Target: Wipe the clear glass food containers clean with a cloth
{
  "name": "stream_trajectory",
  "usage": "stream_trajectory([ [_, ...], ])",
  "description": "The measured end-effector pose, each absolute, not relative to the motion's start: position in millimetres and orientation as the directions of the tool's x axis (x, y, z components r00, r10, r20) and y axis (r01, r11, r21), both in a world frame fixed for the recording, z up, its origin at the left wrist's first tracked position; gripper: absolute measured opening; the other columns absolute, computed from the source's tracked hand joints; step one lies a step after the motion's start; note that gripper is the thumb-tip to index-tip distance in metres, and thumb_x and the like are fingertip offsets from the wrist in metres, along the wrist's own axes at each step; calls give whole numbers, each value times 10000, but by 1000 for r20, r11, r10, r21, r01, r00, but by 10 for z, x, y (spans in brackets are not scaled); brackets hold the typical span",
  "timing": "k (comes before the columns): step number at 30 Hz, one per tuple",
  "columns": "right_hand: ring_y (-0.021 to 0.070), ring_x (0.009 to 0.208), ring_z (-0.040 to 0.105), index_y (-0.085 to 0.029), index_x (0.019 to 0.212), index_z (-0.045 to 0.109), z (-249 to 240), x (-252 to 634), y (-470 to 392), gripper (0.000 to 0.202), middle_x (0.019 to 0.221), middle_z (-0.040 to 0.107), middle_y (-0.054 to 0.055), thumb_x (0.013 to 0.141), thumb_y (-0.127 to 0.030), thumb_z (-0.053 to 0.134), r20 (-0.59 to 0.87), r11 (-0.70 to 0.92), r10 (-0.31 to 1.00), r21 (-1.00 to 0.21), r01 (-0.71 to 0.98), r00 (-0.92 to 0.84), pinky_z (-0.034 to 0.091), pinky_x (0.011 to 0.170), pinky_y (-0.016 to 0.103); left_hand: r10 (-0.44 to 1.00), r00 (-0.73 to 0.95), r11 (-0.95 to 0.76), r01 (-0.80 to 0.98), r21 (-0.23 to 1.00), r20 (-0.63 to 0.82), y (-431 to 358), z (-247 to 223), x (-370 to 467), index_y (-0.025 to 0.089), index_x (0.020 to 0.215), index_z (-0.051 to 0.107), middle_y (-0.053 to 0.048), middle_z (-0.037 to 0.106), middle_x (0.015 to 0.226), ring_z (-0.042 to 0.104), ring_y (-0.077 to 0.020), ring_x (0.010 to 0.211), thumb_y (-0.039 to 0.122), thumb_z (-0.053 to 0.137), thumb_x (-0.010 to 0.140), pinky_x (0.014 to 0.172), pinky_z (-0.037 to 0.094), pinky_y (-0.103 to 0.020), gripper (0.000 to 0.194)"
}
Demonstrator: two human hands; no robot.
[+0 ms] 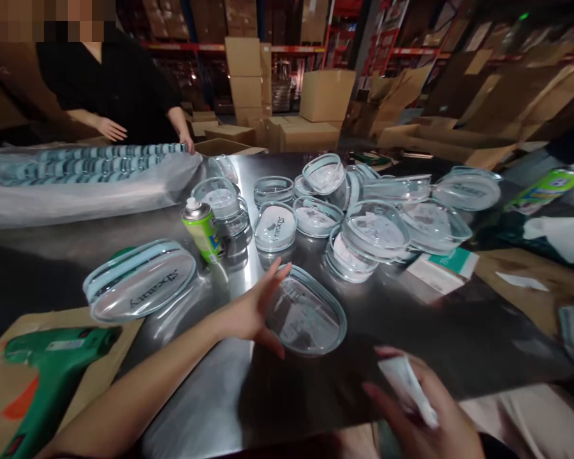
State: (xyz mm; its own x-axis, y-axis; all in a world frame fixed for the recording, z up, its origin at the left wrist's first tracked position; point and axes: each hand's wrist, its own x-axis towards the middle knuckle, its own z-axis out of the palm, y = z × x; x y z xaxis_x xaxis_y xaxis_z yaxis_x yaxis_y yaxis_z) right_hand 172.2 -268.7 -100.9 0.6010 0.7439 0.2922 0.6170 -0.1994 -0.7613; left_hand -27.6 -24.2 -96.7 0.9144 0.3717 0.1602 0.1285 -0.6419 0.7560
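A clear oval pouch (310, 319) with pale blue edging and dark lettering lies on the metal table. My left hand (253, 312) is at its left side, thumb and fingers spread apart along the rim. Whether the fingertips touch it, I cannot tell. At the lower right, my right hand (440, 414) is closed around a folded white wipe (409, 386); whether paper or cloth is unclear. Just behind the pouch stands another clear case (275, 226) printed "beauty". More such cases (375, 229) are heaped to the right.
A green spray can (203, 229) stands left of the heap. On cardboard at the lower left lies a green glue gun (52, 357), near stacked cases (141, 280). A co-worker (115, 83) stands behind a plastic bag (100, 197) of cases. A small box (442, 271) lies right.
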Motion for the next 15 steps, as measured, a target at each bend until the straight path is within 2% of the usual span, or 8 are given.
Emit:
stream_trajectory([
  [3,238,1026,629,-273,1157,583,-1023,1626,-2250,566,1187,649,27,640,-445,736,144,-156,796,-890,428,588,510,833,290,444,877,-603,143,785,181,-253,-1002,-278,211,1510,42,-197,15,1582,105,-417,1436,557,878,409,1153,156,-566,1425],
  [5,247,1044,620,-262,1133,583,-1038,1634,-2065,588,1184,650,31,596,-436,749,77,-169,811,-918,358,580,507,857,297,491,846,-594,150,791,208,-261,-999,-290,208,1504,73,-196,119,1564,192,-425,1414,532,891,377,1150,185,-560,1430],
  [8,257,973,647,-236,1065,579,-1064,1657,-1930,566,1138,665,63,578,-459,764,55,-165,816,-932,323,575,539,807,300,547,796,-630,186,754,261,-247,-863,-333,229,1505,88,-189,155,1556,214,-423,1406,469,913,337,1151,185,-563,1451],
  [11,255,954,656,-239,1125,542,-946,1645,-1767,598,1158,656,70,614,-449,771,110,-26,827,-972,232,552,560,772,300,569,723,-689,159,707,392,-179,-529,-404,288,1509,45,-147,133,1573,216,-415,1408,456,920,329,1153,167,-570,1478],
  [15,272,1153,569,-246,1163,553,-493,1512,-1406,636,1256,609,49,607,-436,796,311,238,760,-950,200,571,500,941,312,555,637,-747,98,657,535,-62,7,-535,337,1504,28,-111,107,1588,173,-398,1427,480,919,368,1163,117,-561,1451],
])
